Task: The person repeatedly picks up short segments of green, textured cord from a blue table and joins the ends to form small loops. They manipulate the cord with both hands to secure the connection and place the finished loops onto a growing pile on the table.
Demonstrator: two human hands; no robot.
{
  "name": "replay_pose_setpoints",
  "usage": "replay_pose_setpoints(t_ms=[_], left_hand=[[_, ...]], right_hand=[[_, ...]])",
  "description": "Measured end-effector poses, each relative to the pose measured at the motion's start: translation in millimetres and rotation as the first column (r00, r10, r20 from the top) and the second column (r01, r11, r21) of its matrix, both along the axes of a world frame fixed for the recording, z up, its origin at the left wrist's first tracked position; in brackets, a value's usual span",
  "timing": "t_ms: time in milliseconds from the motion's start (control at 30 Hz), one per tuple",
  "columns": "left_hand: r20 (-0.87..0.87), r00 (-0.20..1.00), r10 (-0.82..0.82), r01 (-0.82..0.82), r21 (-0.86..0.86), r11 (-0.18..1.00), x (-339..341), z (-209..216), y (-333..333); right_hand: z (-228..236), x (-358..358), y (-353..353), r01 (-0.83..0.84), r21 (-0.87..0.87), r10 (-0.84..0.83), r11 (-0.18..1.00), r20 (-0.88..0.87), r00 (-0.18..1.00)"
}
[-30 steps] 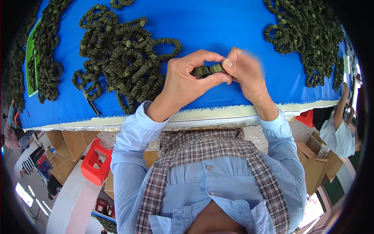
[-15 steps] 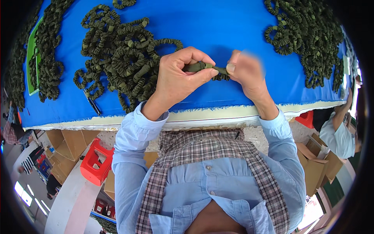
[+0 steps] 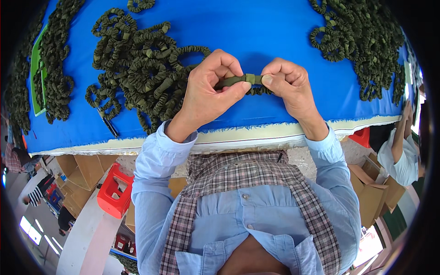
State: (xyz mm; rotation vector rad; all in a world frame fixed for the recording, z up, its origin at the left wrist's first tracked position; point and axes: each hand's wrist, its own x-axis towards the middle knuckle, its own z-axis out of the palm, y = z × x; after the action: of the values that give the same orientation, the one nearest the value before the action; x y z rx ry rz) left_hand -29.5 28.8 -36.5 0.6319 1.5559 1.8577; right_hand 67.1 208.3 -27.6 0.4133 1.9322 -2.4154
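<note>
Between my hands a dark green scrunchie (image 3: 250, 79) is stretched out, with a flat, smooth stretch and a short fabric band facing up. Its gathered part hangs just below. My left hand (image 3: 211, 87) pinches it at the left of the band, thumb and forefinger closed. At the right of the band my right hand (image 3: 289, 87) grips it between thumb and bent forefinger. Close to my left hand lies a large pile of dark green scrunchies (image 3: 146, 68). All of this is over the blue-covered table (image 3: 261, 27), near its front edge.
More scrunchies (image 3: 357, 46) are heaped at the far right, and others (image 3: 55, 59) lie at the left around a green tray (image 3: 36, 73). A black pen (image 3: 108, 123) rests near the front edge. Below stand a red stool (image 3: 115, 190) and cardboard boxes (image 3: 369, 192). A person (image 3: 398, 151) is at the right.
My right hand has turned and settled onto the scrunchie, no longer blurred. The fabric band between my hands now lies flatter and straighter. My left hand has barely shifted.
</note>
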Motion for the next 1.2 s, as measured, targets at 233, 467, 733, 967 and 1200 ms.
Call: replay_pose_setpoints(t_ms=[233,467,733,967,1200], left_hand=[[0.059,0.996,-0.074,0.072,0.029,0.997,-2.2,-4.4,-3.7],[0.073,0.996,-0.048,0.048,-0.004,0.999,1.6,-4.6,-1.2],[0.064,0.996,-0.059,0.058,0.017,0.998,4.0,-4.9,-0.2],[-0.092,0.995,-0.026,0.022,-0.048,0.999,6.9,-3.5,0.8],[-0.283,0.958,0.054,-0.086,-0.103,0.991,8.3,-4.1,4.9]], right_hand=[[-0.1,1.2,0.1,0.035,-0.006,-0.035,0.999,0.002,0.999],[-5.2,2.0,-0.5,-0.043,-0.008,0.043,0.999,0.030,0.999],[-4.5,1.0,-6.1,-0.031,0.019,0.030,0.999,0.051,0.998],[-2.6,1.2,-6.9,-0.053,0.053,0.049,0.997,0.071,0.996],[-3.8,0.4,-12.0,-0.033,-0.011,0.033,0.999,0.016,0.999]])
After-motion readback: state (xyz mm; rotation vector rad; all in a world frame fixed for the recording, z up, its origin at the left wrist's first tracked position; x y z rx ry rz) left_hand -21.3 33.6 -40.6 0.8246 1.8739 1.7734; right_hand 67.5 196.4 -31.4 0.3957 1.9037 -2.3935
